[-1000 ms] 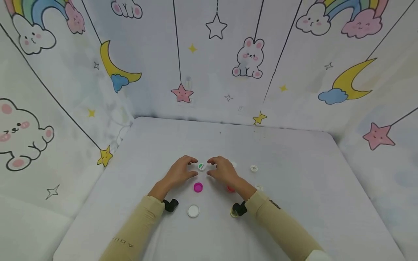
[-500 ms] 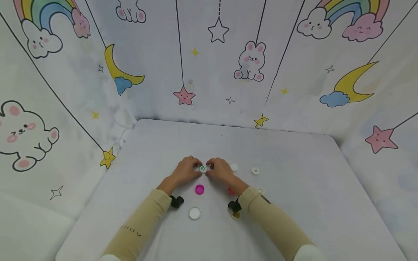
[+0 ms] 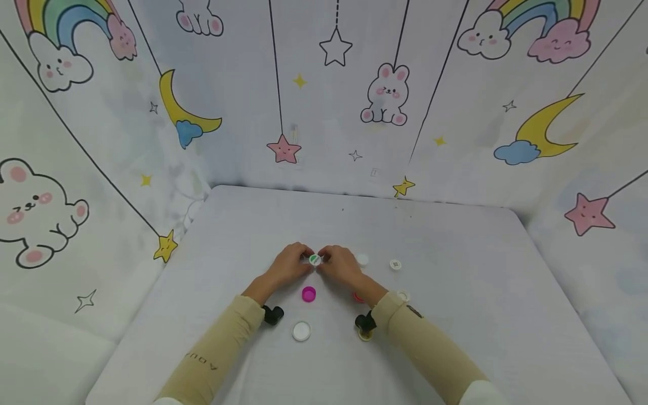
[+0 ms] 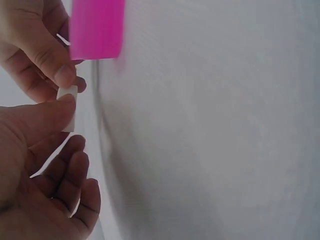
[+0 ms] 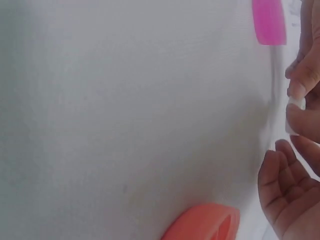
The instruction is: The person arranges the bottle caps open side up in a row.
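Note:
A small white bottle cap (image 3: 315, 260) with a green mark on its top sits between both hands. My left hand (image 3: 291, 265) pinches its left side, and my right hand (image 3: 340, 266) pinches the opposite side. In the left wrist view, the thumbs meet on the white rim (image 4: 70, 125), while the other fingers of the left hand (image 4: 60, 175) are loosely curled. Nearer the body lies a magenta cap (image 3: 309, 294). A red cap (image 3: 358, 298) is partly hidden by the right wrist; it looks coral (image 5: 205, 222) in the right wrist view.
A larger white cap (image 3: 301, 331) and a gold cap (image 3: 365, 336) lie nearer on the white table (image 3: 243, 219). Right of the hands are a white cap (image 3: 363, 260), a small round cap with a square mark (image 3: 395, 264) and a pale cap (image 3: 403, 296) beside the sleeve.
Both hands have come together from either side and taken hold of the white cap with the green mark. The other caps lie where they were.

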`<state>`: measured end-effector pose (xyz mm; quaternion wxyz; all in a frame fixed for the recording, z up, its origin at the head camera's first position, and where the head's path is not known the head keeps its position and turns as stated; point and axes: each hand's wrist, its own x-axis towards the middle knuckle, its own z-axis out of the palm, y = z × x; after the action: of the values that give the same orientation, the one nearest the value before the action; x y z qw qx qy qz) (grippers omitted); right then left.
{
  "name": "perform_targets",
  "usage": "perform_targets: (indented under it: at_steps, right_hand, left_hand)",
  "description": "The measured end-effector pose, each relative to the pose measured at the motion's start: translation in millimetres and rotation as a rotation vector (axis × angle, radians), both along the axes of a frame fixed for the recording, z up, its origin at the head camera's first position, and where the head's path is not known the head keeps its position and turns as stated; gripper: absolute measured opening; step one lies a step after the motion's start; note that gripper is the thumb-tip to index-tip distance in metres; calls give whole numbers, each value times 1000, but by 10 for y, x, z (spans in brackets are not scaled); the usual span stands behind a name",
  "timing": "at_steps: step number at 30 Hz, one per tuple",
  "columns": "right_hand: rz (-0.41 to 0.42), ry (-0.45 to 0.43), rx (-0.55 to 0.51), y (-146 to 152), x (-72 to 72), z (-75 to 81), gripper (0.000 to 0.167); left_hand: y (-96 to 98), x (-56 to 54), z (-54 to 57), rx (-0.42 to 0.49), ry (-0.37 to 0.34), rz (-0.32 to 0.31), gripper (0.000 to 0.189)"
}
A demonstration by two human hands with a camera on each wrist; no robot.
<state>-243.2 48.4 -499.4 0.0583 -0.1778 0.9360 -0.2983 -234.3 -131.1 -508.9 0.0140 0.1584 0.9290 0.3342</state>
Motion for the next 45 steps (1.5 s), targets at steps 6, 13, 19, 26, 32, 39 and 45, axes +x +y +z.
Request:
perform_targets:
  at_steps: [6,13,19,26,32,39,45]
  right_hand:
    - [11,22,-152,111,29,102,30]
    - [-20,45,-235,162,76,239,32]
    - [-24,67,-305,165,117,331,31]
    - [-39,66,-336,163,134,357,31]
    - [-40,95,-325,169,135,389,30]
    - [-21,112,-383,184,137,371,25]
    - [18,133,-461,180,136,362,24]
  left_hand:
    - [-2,41,113,116,-3,13,33]
    - [1,115,291,225,77,-9,31]
    - [-7,141,358,298,83,-15,32]
    - [3,161,386,327,54,6,36]
    - [17,165,378,356,49,25,33]
    - [26,170,359,369,27,47,25]
    - [27,160,408,426,-58,121,24]
